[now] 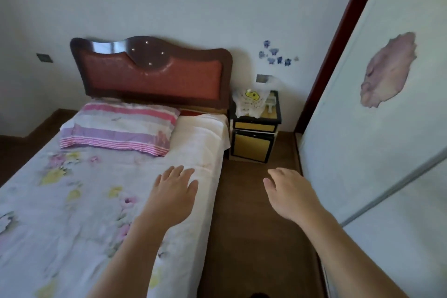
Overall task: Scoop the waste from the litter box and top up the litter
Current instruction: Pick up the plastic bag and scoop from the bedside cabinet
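Room: bedroom, brown floor [254, 225] running between bed [72, 201] and pale sliding door [362, 128].
Left fingers [175, 172]: straight, slightly spread, empty.
Right fingers [274, 174]: relaxed, slightly apart, empty.
Left hand [173, 197]: palm down over the bed edge.
Right hand [290, 193]: palm down over the floor.
Pillow [118, 126]: striped, at the bed's head.
Nightstand [254, 126]: by the headboard [154, 75], bearing a smiley-printed plastic bag [250, 101].
Litter box: whereabouts cannot be told.
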Tool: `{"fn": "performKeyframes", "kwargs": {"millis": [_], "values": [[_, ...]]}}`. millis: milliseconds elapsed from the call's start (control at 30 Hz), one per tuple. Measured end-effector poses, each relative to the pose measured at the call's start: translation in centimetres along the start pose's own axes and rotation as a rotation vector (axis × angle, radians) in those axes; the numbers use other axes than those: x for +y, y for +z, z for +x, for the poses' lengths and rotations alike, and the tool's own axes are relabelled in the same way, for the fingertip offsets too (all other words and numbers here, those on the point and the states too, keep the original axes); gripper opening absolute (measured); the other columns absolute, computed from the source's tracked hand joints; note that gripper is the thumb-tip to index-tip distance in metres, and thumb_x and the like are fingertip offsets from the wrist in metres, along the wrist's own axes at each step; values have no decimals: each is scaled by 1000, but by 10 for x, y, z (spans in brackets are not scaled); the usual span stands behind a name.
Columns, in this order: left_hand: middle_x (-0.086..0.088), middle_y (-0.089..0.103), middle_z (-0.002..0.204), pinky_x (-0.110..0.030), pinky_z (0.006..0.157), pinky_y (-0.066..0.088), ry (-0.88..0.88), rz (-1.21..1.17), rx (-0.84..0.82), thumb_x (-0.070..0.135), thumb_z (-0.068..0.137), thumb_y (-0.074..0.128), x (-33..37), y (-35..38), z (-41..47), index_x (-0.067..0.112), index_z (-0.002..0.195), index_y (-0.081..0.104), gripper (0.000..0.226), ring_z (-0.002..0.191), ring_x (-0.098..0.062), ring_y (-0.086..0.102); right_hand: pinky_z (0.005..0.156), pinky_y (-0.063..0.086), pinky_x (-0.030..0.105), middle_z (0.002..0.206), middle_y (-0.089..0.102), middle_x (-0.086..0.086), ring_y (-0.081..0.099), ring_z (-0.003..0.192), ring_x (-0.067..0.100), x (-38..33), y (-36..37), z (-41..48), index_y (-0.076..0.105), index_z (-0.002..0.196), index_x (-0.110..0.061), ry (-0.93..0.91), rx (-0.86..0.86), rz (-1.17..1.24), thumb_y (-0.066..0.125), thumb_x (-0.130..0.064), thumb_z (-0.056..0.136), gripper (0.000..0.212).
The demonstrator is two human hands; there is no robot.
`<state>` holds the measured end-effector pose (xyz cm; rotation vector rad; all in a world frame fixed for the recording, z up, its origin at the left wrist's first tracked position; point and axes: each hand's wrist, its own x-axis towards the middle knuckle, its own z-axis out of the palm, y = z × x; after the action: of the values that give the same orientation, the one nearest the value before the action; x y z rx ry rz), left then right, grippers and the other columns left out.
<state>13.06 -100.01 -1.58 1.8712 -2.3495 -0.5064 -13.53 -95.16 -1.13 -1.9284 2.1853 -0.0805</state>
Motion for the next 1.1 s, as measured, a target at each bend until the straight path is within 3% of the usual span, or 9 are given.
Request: {"fn": "performKeyframes", "kwargs": {"millis": [267, 533, 833, 967, 1100], "values": [[0, 33, 155, -41, 119, 22, 94, 47, -26, 34, 102, 31, 38, -4, 187, 24, 146, 35, 45, 144, -21, 25, 111, 40, 38, 145, 51, -1, 45, 135, 20, 56, -7, 173, 45, 145, -19, 57, 19, 70, 27, -42, 105, 49], [2, 32, 155, -38, 117, 22, 125, 32, -48, 35, 102, 27, 88, -22, 346, 25, 146, 34, 45, 144, -17, 25, 101, 46, 38, 132, 58, 1, 53, 122, 21, 105, -50, 342, 53, 134, -18, 26, 3, 32, 28, -43, 104, 45], [2, 40, 148, -38, 115, 27, 161, 19, -73, 33, 101, 28, 90, -23, 495, 23, 140, 40, 43, 139, -17, 30, 89, 52, 35, 117, 62, -4, 59, 108, 17, 122, -61, 481, 58, 125, -20, 13, 38, -34, 31, -44, 103, 42], [3, 40, 147, -40, 115, 27, 214, 55, -160, 45, 91, 19, 93, -8, 579, 22, 141, 40, 59, 138, -18, 31, 91, 52, 37, 114, 62, -5, 58, 107, 16, 140, -53, 542, 58, 120, -23, 94, 60, -42, 29, -45, 102, 41], [1, 45, 143, -40, 114, 30, 222, 61, -183, 34, 99, 35, 110, -5, 651, 22, 139, 43, 43, 136, -20, 35, 99, 46, 35, 127, 59, -3, 54, 118, 17, 163, -52, 585, 51, 134, -21, 170, 72, -28, 33, -43, 103, 42]]}}
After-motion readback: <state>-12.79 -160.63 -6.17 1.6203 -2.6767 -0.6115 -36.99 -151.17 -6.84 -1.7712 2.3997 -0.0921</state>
